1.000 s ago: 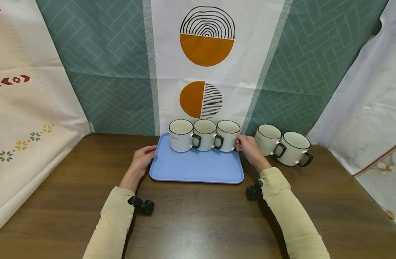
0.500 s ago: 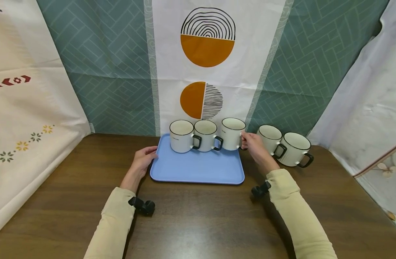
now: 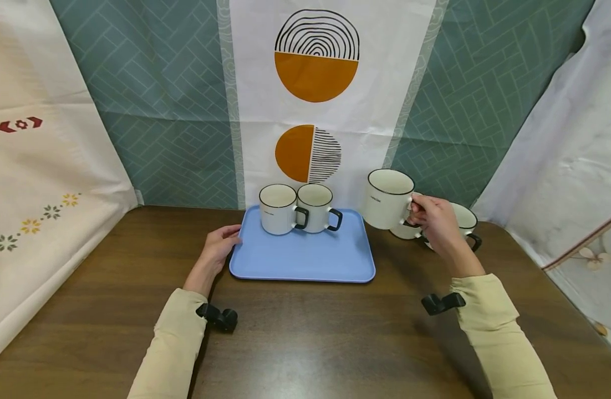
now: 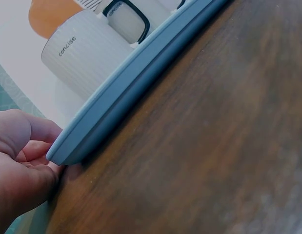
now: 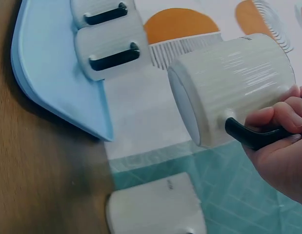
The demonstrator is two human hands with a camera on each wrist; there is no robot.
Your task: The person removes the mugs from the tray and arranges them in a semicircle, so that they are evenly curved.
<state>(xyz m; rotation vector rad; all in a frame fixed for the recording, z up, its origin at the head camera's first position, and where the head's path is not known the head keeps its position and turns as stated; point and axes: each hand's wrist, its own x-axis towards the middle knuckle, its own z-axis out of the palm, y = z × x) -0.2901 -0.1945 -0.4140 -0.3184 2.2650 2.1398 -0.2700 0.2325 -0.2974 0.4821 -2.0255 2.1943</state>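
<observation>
My right hand [image 3: 437, 224] grips the black handle of a white mug [image 3: 385, 206] and holds it raised, right of the blue tray [image 3: 305, 260]. The right wrist view shows the fingers curled round that handle [image 5: 253, 138], with the mug's base off the table. On the tray's back half, a left mug [image 3: 275, 219] and a second mug [image 3: 312, 215] stand upright side by side, handles to the right. My left hand [image 3: 219, 245] holds the tray's left edge between thumb and fingers, as the left wrist view shows.
Two more white mugs stand on the brown table [image 3: 305, 338] at the right: a nearer-left mug [image 3: 404, 231], partly hidden behind the raised one, and a right mug [image 3: 466, 215], partly covered by my right hand. A patterned cloth [image 3: 186, 155] hangs behind the tray.
The third mug has left the tray's back right corner. My right hand has lifted it up and to the right. The left hand, tray and other mugs stay in place.
</observation>
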